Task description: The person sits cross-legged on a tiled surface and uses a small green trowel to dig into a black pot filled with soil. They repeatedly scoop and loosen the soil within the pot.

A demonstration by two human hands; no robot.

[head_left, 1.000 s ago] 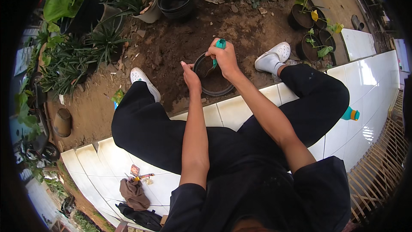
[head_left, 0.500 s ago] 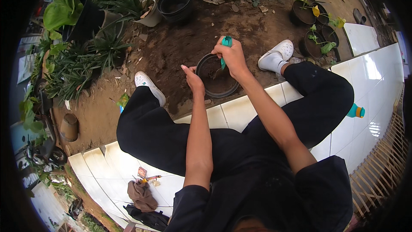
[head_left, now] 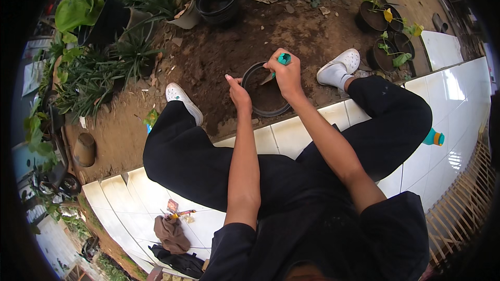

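A round dark plastic pot [head_left: 269,114] with brown soil in it stands on the ground between my feet, close to the tile edge. Beside its left rim is my left hand [head_left: 240,94], palm side against the pot, its fingers stretched out and apart. My right hand [head_left: 287,76] is closed around the teal handle of a small hand trowel [head_left: 284,59], over the right half of the pot. The trowel's blade points down into the pot; its tip is hard to make out against the soil.
Stacked black pots [head_left: 217,4] and a white pot [head_left: 186,13] stand behind. Potted seedlings [head_left: 384,52] are at the right. White tiles [head_left: 263,142] border the soil. A teal bottle [head_left: 433,137] stands by my right knee; a brown cloth [head_left: 171,235] lies at the lower left.
The trowel handle has tilted slightly to the right and its blade sits nearer the pot's middle. My left hand stays at the pot's left side. The whole view has shifted a little.
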